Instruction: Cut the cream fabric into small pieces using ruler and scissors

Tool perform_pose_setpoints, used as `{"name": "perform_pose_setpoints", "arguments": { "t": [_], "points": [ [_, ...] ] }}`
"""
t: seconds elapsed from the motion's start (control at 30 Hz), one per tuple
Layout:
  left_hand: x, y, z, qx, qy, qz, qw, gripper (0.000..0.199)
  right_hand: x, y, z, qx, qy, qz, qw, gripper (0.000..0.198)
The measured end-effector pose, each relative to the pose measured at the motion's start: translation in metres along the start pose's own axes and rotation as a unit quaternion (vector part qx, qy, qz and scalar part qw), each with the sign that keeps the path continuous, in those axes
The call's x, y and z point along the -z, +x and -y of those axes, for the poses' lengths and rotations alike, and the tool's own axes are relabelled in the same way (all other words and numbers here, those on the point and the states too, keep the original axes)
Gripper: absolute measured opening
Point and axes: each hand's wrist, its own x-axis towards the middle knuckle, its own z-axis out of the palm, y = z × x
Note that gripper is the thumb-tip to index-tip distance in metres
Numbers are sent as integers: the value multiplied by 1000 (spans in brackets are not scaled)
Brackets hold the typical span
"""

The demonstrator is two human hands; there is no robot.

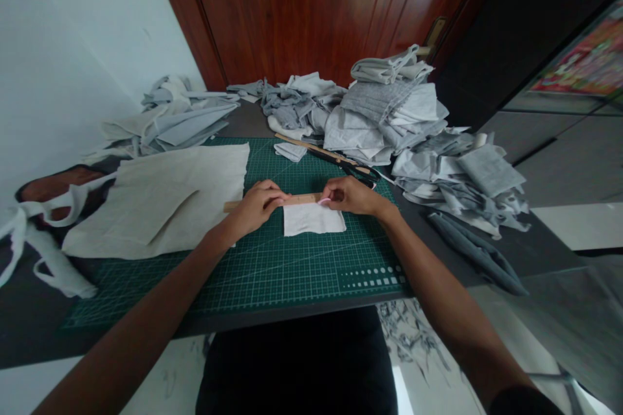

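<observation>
A small piece of white cloth (314,219) lies flat on a green cutting mat (296,272) in front of me. Along its far edge runs a wooden ruler (306,198). My left hand (260,206) is closed on the ruler near the cloth's left corner, thumb and fingers pressing it down. Over the right corner, my right hand (351,196) is closed in a pinch on a small pinkish-white piece (324,201), touching the ruler and cloth. Its fingers partly hide that piece, so its kind is unclear.
Behind my right hand lie black-handled scissors (363,170) and another wooden strip (302,144). A large cream cloth (180,188) covers the mat's left part. Piles of grey fabric (389,104) stand along the back and right, with more folded fabric (185,120) at the left.
</observation>
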Motion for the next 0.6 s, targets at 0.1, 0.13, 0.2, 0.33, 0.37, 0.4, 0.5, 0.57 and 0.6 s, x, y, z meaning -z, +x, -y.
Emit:
{"name": "perform_pose_setpoints", "arguments": {
  "t": [0.1,0.13,0.2,0.33,0.37,0.4,0.5,0.57,0.6],
  "points": [
    [0,0,-1,4,-2,5,1000,26,-4,3,1,19,-37,-6,999,14],
    [1,0,-1,6,-2,5,1000,26,-4,4,1,20,-43,-7,999,14],
    [1,0,-2,8,-3,6,1000,26,-4,4,2,16,-50,-8,999,13],
    [1,1,-1,6,2,4,1000,28,-1,3,1,-3,-68,-10,998,11],
    [1,1,-1,5,4,3,1000,28,0,3,0,-9,-72,-11,997,11],
    [1,1,0,4,6,1,1000,28,2,2,-1,-14,-73,-10,997,10],
    [1,1,0,3,7,2,1000,26,9,-2,-6,-29,-57,4,998,11],
    [2,1,-1,4,6,4,1000,26,15,-5,-9,-44,-38,17,998,14],
    [2,1,-1,4,5,5,1000,26,18,-7,-11,-52,-30,22,998,16]
  ]
}}
